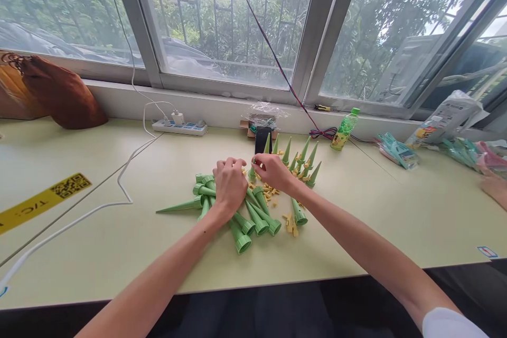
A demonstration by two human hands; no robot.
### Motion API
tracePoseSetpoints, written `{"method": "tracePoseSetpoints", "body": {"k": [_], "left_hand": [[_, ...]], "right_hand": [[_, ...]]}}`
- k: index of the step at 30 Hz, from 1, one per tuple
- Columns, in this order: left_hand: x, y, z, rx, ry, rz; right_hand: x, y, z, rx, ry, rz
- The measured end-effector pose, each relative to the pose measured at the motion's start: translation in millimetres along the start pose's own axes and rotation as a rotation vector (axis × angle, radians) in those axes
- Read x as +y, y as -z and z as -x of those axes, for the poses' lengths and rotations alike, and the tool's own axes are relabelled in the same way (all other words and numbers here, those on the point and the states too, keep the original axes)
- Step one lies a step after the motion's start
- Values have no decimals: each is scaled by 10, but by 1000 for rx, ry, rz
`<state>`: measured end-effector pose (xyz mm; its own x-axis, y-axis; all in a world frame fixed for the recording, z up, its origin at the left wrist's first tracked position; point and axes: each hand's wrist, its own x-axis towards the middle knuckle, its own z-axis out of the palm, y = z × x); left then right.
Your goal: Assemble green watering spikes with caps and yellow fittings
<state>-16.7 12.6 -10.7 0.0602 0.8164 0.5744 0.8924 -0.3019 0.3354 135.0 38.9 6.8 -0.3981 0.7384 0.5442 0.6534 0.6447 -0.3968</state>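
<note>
My left hand [230, 186] is over a heap of hollow green plastic cone spikes [261, 226], its fingers curled; what they hold, if anything, is hidden. My right hand [272, 170] pinches the upper part of a green plastic spike [252, 173] standing between the two hands. Small yellow plastic valve-like pieces [270, 191] lie scattered below the right hand. Behind it, several green spikes [303, 153] stand points up, with yellow pieces fitted on their sides. One spike [300, 213] lies apart under my right forearm, beside more yellow pieces [291, 226].
A dark phone-like slab [263, 140] leans against a small box at the back. Toward the window are a power strip [180, 127], a green-labelled bottle [345, 129] and bagged items [397, 151]. A white cable [121, 179] crosses the left side. Another person's hand [494, 190] shows far right.
</note>
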Motion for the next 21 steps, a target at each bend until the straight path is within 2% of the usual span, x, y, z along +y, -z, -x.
{"method": "tracePoseSetpoints", "body": {"k": [6, 16, 21], "left_hand": [[26, 7, 38, -101, -7, -84], [49, 1, 57, -186, -19, -177], [-2, 0, 38, -233, -117, -264]], "right_hand": [[-6, -2, 6, -22, -32, 11], [-2, 68, 11, -35, -88, 28], [12, 52, 52, 13, -97, 1]]}}
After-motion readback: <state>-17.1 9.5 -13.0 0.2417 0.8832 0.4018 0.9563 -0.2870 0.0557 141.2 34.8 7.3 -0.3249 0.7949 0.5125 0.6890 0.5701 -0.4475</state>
